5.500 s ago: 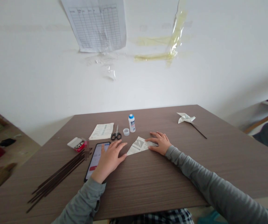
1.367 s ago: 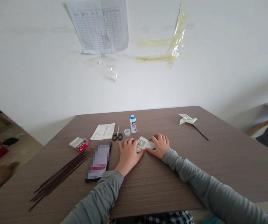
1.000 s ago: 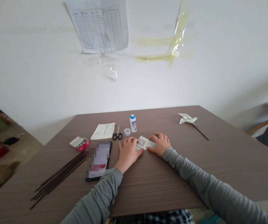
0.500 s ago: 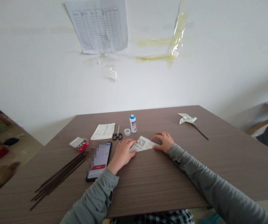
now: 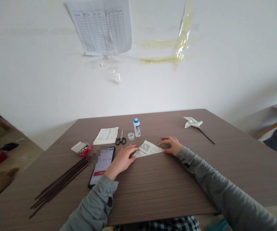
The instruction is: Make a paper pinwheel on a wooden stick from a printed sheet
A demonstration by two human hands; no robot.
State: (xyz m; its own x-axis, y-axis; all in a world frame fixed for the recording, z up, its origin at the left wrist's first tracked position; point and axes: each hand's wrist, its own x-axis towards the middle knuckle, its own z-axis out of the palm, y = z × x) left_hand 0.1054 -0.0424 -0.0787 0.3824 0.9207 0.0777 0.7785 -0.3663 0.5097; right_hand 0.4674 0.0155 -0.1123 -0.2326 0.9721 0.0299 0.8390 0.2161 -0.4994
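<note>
A piece of printed newspaper [image 5: 148, 149], folded into a triangle, lies flat on the table between my hands. My left hand [image 5: 123, 159] is at its left corner, thumb and fingers apart around the tip. At the right corner, the thumb of my right hand [image 5: 173, 146] touches the paper while its fingers arch above, spread from the thumb. Just beyond the paper stand a white glue bottle [image 5: 137, 128] with a blue top and a small clear cap [image 5: 131, 136]. Black-handled scissors [image 5: 121, 139] lie left of the cap.
Left of my hands are a phone [image 5: 102, 166], a bundle of dark sticks [image 5: 61, 181], an open small red-and-white box [image 5: 82, 149] and a stack of paper sheets [image 5: 106, 135]. A paper pinwheel [image 5: 192, 123] on a stick lies at the back right. A white wall rises behind the table.
My hands have moved apart, the left leftward and the right rightward, toward the outer corners of the folded paper. More of the paper now shows between them.
</note>
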